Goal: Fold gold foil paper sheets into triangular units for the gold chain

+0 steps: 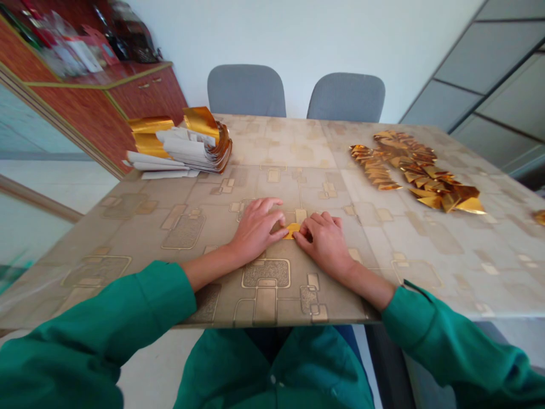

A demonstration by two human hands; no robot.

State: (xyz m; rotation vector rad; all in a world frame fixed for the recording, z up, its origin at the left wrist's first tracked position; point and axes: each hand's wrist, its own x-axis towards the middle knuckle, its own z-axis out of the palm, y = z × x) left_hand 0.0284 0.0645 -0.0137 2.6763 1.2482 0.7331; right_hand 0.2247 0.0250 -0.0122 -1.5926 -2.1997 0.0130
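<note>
One small gold paper point(292, 229), seemingly part-folded, lies near on the surface point(272, 190) between the hands. The left hand point(258, 226) is loosely spread, thumb touching its left edge; the right hand point(326, 243) narrows on its right edge. Folded pieces point(426, 167), apparently done, lie far right, overlapping, uncountable; one stack of sheets point(187, 153), apparently unfolded, remains far left, uncountable too.
</note>
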